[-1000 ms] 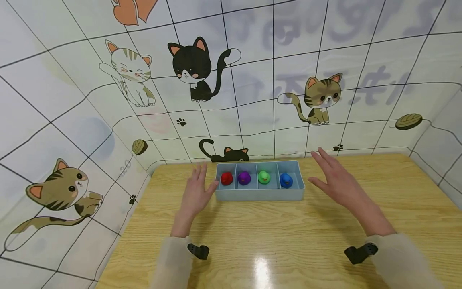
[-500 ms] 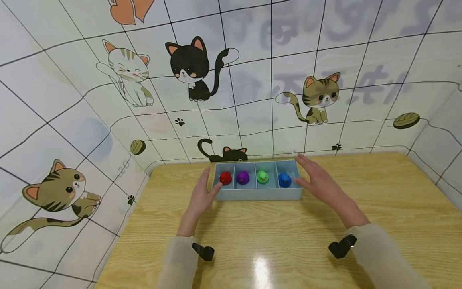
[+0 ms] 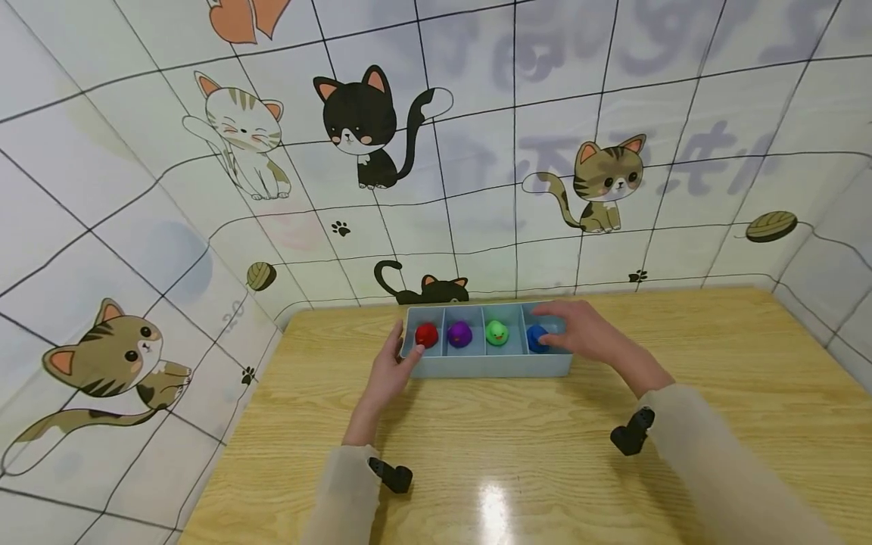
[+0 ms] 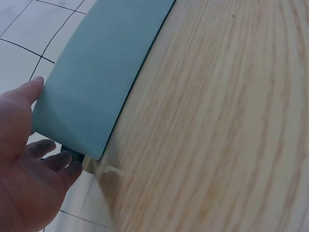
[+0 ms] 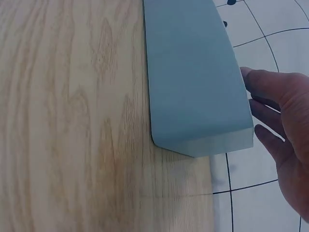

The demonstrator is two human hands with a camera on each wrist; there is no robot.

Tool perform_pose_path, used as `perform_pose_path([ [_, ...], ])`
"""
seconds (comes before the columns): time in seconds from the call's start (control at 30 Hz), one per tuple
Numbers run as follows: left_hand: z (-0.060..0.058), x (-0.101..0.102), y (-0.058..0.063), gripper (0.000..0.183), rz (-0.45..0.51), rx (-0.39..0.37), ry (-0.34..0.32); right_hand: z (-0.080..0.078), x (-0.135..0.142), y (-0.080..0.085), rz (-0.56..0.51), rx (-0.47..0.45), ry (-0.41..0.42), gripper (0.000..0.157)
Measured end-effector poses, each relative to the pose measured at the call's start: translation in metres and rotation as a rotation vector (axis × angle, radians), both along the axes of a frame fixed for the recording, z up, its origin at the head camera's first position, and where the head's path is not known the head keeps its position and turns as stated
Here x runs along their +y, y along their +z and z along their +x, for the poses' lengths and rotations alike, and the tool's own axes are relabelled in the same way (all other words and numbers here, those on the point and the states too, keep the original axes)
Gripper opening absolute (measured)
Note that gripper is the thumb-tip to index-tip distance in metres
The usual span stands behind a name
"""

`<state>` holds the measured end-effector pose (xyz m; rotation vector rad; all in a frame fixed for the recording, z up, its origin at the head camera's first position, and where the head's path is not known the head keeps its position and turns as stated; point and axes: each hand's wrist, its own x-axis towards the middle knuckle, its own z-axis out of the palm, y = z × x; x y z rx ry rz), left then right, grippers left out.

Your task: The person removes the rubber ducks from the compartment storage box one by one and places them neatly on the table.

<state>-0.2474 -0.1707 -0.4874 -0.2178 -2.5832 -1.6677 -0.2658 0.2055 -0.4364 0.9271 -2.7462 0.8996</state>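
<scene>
A pale blue box (image 3: 487,366) with a row of compartments stands on the wooden table. One small toy duck sits in each: red (image 3: 427,334), purple (image 3: 459,334), green (image 3: 496,333) and blue (image 3: 534,340). My left hand (image 3: 388,375) is at the box's left end, thumb over the front corner near the red duck, fingers along the end wall. My right hand (image 3: 589,333) reaches over the right end, fingers bent loosely above the last compartment. Its thumb overlaps the blue duck in the head view. From both wrists the ducks are hidden behind the box wall (image 5: 193,72).
A white wall covering (image 3: 477,166) with cat drawings and grid lines rises close behind the box. The wooden table (image 3: 477,439) extends in front and to both sides. A black camera (image 3: 633,431) is strapped to each wrist.
My right hand has moved left from beside the box to over the blue duck's compartment. My left hand has moved right, up to the left end. Box and ducks stay put.
</scene>
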Motion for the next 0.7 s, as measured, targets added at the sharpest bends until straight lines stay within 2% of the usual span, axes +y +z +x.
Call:
perform_pose_path([
  [0.1,0.000,0.001,-0.001,0.073,0.020,0.004,-0.007,-0.008,0.001,0.000,0.036,0.000,0.042,0.042],
  [0.37,-0.002,0.000,-0.006,0.072,0.083,0.008,-0.044,-0.020,0.002,-0.002,0.166,-0.101,0.078,0.040],
  [0.53,-0.003,0.000,-0.008,0.069,0.078,0.030,-0.043,-0.023,0.003,0.000,0.189,-0.089,0.111,0.038],
  [0.7,-0.002,0.001,-0.009,0.067,0.046,0.012,-0.031,-0.026,0.003,-0.001,0.175,-0.078,0.117,0.038],
])
